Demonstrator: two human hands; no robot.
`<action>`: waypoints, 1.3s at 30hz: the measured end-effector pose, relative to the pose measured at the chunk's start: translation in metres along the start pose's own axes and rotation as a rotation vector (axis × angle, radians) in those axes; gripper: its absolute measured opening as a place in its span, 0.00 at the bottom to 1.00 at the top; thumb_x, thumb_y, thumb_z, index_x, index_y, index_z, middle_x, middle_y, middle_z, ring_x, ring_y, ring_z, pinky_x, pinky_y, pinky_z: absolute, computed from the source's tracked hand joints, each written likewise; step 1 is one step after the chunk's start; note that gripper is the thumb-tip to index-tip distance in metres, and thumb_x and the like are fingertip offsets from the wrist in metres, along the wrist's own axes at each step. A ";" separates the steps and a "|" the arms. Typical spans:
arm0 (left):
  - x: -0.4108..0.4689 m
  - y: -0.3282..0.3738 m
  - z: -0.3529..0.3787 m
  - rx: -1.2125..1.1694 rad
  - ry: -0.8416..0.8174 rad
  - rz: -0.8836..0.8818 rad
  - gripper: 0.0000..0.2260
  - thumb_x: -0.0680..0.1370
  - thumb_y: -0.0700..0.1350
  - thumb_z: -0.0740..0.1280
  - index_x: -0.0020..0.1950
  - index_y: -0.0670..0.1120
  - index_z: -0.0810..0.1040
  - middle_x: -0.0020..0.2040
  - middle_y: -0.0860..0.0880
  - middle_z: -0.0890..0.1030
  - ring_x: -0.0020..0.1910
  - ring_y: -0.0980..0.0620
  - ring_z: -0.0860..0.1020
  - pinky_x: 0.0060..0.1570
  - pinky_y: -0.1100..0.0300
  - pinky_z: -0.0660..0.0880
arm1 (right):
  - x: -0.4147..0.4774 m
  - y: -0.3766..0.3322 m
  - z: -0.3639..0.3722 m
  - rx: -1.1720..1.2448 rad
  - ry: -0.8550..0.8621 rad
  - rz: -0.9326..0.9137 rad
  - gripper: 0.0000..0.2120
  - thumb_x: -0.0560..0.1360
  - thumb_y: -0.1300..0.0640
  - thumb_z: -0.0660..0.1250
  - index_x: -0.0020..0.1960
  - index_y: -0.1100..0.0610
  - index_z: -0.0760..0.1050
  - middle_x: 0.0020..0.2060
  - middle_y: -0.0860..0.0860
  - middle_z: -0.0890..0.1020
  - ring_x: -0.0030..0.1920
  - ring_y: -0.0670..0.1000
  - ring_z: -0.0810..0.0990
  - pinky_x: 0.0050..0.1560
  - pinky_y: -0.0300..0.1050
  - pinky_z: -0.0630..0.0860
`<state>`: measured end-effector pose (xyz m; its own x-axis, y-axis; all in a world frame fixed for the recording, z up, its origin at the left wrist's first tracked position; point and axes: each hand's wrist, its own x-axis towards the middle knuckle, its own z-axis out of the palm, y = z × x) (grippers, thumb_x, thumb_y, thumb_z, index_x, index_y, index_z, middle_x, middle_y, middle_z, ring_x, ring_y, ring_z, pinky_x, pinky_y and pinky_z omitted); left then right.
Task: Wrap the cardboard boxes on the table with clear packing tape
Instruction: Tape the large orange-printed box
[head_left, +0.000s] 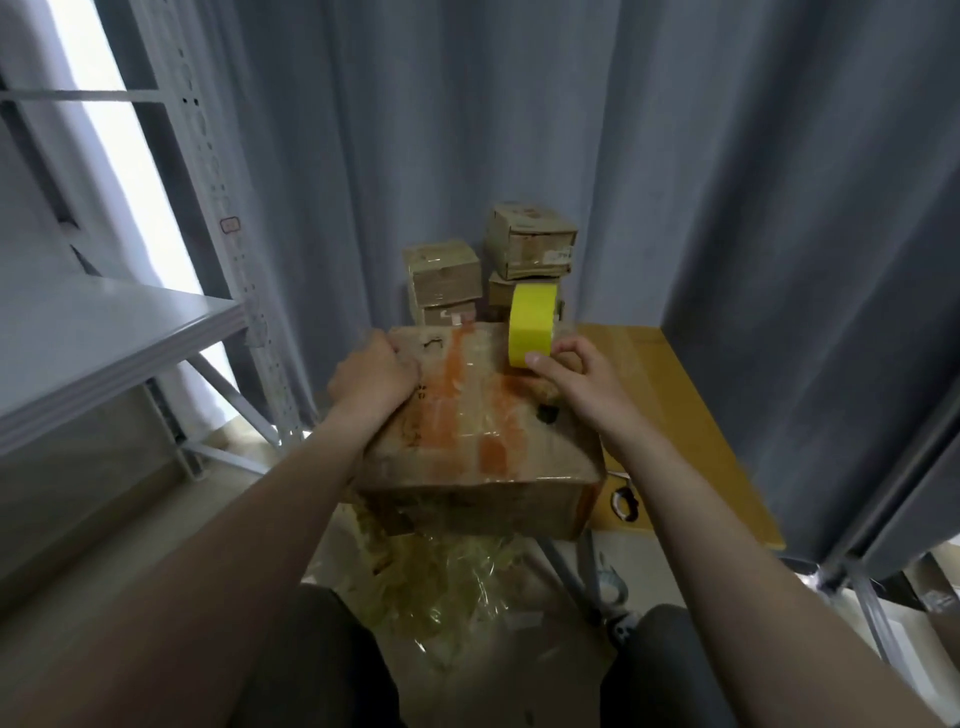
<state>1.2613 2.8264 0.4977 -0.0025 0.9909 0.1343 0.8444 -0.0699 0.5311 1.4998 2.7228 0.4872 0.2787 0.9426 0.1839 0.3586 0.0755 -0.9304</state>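
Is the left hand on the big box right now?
Touching. The head view shows the left hand gripping the big box at its far left corner.

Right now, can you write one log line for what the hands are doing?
left hand: grips big box edge | right hand: holds yellow tape roll upright at box top | small boxes: stacked behind

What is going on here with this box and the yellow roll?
A person is taping a large cardboard box. The left hand grips the box's far left corner. The right hand holds a yellow tape roll on its edge on the box's top, near the far side. Smaller boxes are stacked behind.
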 end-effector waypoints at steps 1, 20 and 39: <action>0.002 -0.001 0.004 0.003 -0.021 0.003 0.16 0.79 0.54 0.63 0.66 0.52 0.72 0.61 0.47 0.80 0.61 0.41 0.78 0.58 0.49 0.74 | 0.006 0.006 0.004 0.010 -0.008 0.016 0.16 0.74 0.37 0.74 0.54 0.45 0.76 0.56 0.46 0.82 0.61 0.53 0.79 0.61 0.53 0.77; -0.041 0.057 0.057 0.292 -0.417 0.677 0.51 0.67 0.77 0.68 0.82 0.54 0.56 0.82 0.53 0.60 0.79 0.48 0.60 0.78 0.34 0.49 | 0.041 0.006 -0.006 -0.311 0.131 -0.160 0.17 0.83 0.44 0.63 0.46 0.54 0.82 0.44 0.43 0.80 0.59 0.44 0.71 0.59 0.45 0.67; -0.037 0.060 0.052 0.185 -0.481 0.583 0.52 0.54 0.76 0.60 0.77 0.58 0.65 0.75 0.52 0.72 0.73 0.42 0.70 0.71 0.22 0.48 | -0.098 -0.070 -0.005 0.323 0.034 0.165 0.12 0.84 0.55 0.66 0.47 0.63 0.77 0.35 0.60 0.86 0.33 0.56 0.86 0.36 0.44 0.81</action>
<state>1.3395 2.7915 0.4813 0.6667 0.7435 -0.0516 0.7136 -0.6169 0.3321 1.4521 2.6231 0.5363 0.3408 0.9397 0.0284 0.0083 0.0271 -0.9996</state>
